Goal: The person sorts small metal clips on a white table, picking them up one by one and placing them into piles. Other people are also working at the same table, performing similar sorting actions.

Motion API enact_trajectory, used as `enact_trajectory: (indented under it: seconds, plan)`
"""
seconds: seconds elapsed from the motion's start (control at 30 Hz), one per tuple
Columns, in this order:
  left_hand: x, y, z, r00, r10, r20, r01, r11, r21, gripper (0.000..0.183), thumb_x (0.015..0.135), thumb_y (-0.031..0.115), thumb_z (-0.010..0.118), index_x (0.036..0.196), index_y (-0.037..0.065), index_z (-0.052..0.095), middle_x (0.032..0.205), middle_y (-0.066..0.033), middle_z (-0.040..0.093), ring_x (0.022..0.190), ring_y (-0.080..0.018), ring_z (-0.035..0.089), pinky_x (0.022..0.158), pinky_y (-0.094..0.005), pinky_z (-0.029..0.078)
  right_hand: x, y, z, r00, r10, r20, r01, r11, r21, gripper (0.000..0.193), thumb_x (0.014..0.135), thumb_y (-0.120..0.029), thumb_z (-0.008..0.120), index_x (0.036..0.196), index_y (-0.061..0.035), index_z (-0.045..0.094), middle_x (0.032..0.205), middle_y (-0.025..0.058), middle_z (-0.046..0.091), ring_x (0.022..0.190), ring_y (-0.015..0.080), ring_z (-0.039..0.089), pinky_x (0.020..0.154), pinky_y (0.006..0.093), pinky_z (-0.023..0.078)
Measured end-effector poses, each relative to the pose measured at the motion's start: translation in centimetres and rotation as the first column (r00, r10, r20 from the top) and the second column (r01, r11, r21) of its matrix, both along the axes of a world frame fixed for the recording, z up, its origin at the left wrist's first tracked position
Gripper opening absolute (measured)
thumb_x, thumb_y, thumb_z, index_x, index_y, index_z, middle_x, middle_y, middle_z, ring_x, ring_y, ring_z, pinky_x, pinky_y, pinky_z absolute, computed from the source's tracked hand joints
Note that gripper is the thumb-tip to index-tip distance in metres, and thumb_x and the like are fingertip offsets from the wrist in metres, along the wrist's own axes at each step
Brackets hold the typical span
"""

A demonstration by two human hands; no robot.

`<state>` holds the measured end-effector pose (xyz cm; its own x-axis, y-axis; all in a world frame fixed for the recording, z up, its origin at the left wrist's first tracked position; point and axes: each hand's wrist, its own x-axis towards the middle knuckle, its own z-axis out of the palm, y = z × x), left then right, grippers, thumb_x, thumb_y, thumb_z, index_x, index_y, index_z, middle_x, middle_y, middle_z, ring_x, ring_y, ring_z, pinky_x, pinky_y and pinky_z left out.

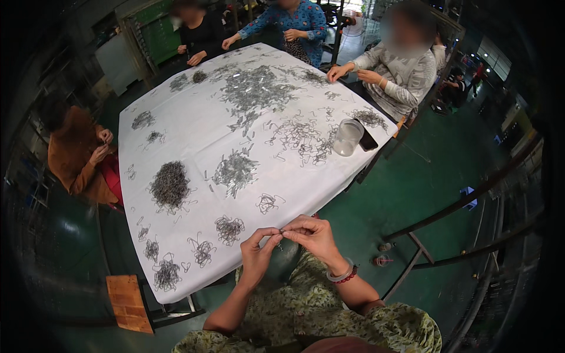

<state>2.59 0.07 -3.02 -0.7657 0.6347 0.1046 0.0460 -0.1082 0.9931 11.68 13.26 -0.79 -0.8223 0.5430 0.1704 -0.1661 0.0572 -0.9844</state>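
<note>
Just past the near edge of the white-covered table (206, 159), my left hand (259, 250) and my right hand (313, 237) meet fingertip to fingertip. Both pinch a tiny dark piece (282, 231), too small to name. A bit of it seems to hang below the fingers. Closest to my hands on the cloth lie a small pile of bent wire hooks (229, 229) and a few loose wire hooks (267, 203). Farther in is a heap of small grey, clear-looking strips (235, 172).
A large dark heap of wire hooks (170, 185) lies left, a broad spread of grey strips (256, 91) far off. A clear plastic jar (348, 137) and a phone (367, 139) stand near the right edge. Several people work around the table. A wooden stool (129, 303) is lower left.
</note>
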Motion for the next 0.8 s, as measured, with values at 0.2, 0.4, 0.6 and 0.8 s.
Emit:
enact_trajectory:
  seconds: [0.2, 0.4, 0.6, 0.8]
  plan:
    - [-0.5, -0.2, 0.8, 0.987, 0.014, -0.157, -0.020, 0.999, -0.036, 0.014, 0.084, 0.007, 0.067, 0.095, -0.002, 0.065, 0.086, -0.0070, 0.069, 0.082, -0.0087, 0.062, 0.074, -0.0247, 0.048, 0.1, -0.7, 0.8, 1.000, 0.004, -0.003, -0.004, 0.994, -0.111, 0.012, 0.079, 0.003, 0.070, 0.090, 0.0032, 0.069, 0.082, 0.0034, 0.065, 0.069, 0.0051, 0.055, 0.060, 0.0173, 0.042]
    - [-0.1, -0.1, 0.5, 0.999, -0.021, 0.039, 0.020, 0.999, 0.030, 0.014, 0.084, 0.007, 0.067, 0.095, -0.001, 0.066, 0.089, -0.0053, 0.068, 0.086, -0.0091, 0.061, 0.078, -0.0244, 0.048, 0.2, -0.8, 0.1, 0.999, -0.048, -0.013, 0.046, 0.991, -0.123, 0.011, 0.079, 0.007, 0.067, 0.089, 0.0057, 0.066, 0.077, 0.0063, 0.064, 0.064, 0.0091, 0.054, 0.056, 0.0201, 0.042]
    - [-0.4, -0.3, -0.1, 0.997, -0.048, 0.053, 0.043, 0.995, 0.092, 0.013, 0.084, 0.007, 0.067, 0.095, -0.002, 0.065, 0.084, -0.0077, 0.068, 0.079, -0.0098, 0.062, 0.073, -0.0262, 0.051, -0.5, -0.7, 0.1, 0.999, -0.020, -0.046, 0.015, 0.993, -0.118, 0.010, 0.082, 0.006, 0.065, 0.091, 0.0062, 0.064, 0.080, 0.0087, 0.063, 0.067, 0.0126, 0.055, 0.059, 0.0236, 0.043]
    - [-0.8, -0.7, -0.7, 0.976, -0.120, 0.180, 0.117, 0.993, 0.026, 0.014, 0.086, 0.009, 0.066, 0.095, -0.002, 0.066, 0.087, -0.0056, 0.067, 0.083, -0.0084, 0.061, 0.074, -0.0246, 0.051, -0.8, -1.1, 0.4, 0.997, -0.073, -0.037, 0.068, 0.990, -0.125, 0.009, 0.081, 0.005, 0.065, 0.090, 0.0047, 0.064, 0.079, 0.0067, 0.062, 0.066, 0.0109, 0.054, 0.059, 0.0224, 0.042]
